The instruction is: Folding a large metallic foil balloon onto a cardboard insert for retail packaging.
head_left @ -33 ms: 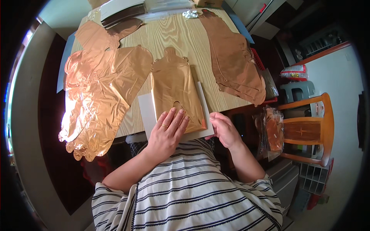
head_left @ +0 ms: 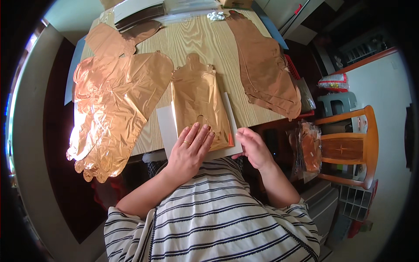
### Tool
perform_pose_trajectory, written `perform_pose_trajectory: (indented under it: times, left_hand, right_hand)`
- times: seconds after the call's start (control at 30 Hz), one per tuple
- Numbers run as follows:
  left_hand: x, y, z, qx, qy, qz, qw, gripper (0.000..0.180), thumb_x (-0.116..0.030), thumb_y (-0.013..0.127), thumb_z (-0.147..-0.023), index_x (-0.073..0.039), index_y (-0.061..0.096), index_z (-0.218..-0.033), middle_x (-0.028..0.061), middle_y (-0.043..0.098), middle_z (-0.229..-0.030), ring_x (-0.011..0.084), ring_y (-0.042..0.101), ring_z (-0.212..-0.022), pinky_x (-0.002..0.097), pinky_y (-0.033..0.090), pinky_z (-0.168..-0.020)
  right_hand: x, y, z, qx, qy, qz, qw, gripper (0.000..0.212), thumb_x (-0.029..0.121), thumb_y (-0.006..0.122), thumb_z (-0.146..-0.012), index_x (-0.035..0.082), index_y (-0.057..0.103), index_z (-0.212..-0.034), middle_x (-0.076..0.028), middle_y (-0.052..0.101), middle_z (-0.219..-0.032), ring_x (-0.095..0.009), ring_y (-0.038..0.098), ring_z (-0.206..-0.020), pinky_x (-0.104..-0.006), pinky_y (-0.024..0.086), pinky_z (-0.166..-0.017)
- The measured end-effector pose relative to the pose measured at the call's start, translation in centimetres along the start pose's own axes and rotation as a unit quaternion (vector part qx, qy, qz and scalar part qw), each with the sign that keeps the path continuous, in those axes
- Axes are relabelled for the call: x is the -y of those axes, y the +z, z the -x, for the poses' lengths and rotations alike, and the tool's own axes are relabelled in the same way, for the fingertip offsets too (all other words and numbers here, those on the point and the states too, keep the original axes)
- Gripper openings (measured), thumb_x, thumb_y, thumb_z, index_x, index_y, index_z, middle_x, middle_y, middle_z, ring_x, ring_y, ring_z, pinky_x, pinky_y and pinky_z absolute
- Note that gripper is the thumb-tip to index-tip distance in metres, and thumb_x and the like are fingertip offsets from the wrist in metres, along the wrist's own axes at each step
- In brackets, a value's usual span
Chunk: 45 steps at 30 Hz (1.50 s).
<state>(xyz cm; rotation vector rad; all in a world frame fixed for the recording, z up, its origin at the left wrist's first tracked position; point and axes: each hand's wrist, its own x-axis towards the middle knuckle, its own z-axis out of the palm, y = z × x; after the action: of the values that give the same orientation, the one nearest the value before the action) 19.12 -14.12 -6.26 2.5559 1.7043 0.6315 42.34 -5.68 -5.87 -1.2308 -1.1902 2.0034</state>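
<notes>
A folded gold foil balloon (head_left: 194, 94), flat and uninflated, lies on a pale card (head_left: 163, 126) at the table's near edge. My left hand (head_left: 190, 150), a ring on one finger, rests flat on the balloon's near end with its fingers stretched out. At the card's right near corner is my right hand (head_left: 253, 148), its thumb at the edge and its other fingers curled partly beneath, holding the card loosely. To the left, a large shiny sheet of flat foil balloons (head_left: 118, 105) hangs over the table edge. More copper-coloured flat balloons (head_left: 264, 65) lie on the right.
The wood-grain table (head_left: 192, 37) carries a stack of cards (head_left: 137, 15) at the back left and a small white bundle (head_left: 215, 16) at the back. A wooden chair (head_left: 369, 144) stands to the right, with a clear bag of copper foil (head_left: 310, 146) on it.
My right hand's thumb has shifted very slightly at the card's edge. My left hand stays in place on the balloon.
</notes>
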Motion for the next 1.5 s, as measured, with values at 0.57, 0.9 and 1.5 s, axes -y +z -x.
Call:
perform_pose_trajectory:
  times: [0.57, 0.9, 1.5]
  left_hand:
    - [4.8, -1.8, 1.5, 0.021, -0.002, 0.072, 0.997, 0.055, -0.033, 0.068, -0.091, -0.001, 0.058, -0.135, 0.0209, 0.052, -0.146, 0.0396, 0.045, -0.140, 0.0524, 0.033, -0.117]
    - [7.6, -2.1, 1.2, -0.036, -0.034, 0.091, 0.995, 0.047, -0.023, 0.076, -0.085, -0.003, 0.066, -0.126, 0.0184, 0.060, -0.138, 0.0382, 0.053, -0.133, 0.0506, 0.040, -0.113]
    - [8.4, -2.3, 1.7, -0.228, -0.304, 0.529, 0.759, 0.091, -0.026, 0.084, -0.085, -0.002, 0.031, -0.155, 0.0188, 0.052, -0.143, 0.0274, 0.053, -0.132, 0.0417, 0.046, -0.108]
  right_hand:
    - [-1.4, 1.0, 0.2, -0.049, -0.042, 0.087, 0.994, 0.038, 0.015, 0.066, -0.098, -0.007, 0.052, -0.125, -0.005, 0.068, -0.089, -0.006, 0.064, -0.078, -0.0232, 0.056, -0.057]
    - [-0.6, 0.8, 0.0, -0.025, -0.026, 0.080, 0.996, 0.033, 0.016, 0.067, -0.097, -0.004, 0.057, -0.121, -0.004, 0.069, -0.087, -0.007, 0.064, -0.075, -0.0237, 0.056, -0.060]
    - [-1.9, -0.1, -0.2, 0.139, -0.006, -0.117, 0.983, 0.016, 0.008, 0.071, -0.093, 0.004, 0.073, -0.107, 0.000, 0.072, -0.099, -0.006, 0.063, -0.087, -0.0221, 0.050, -0.083]
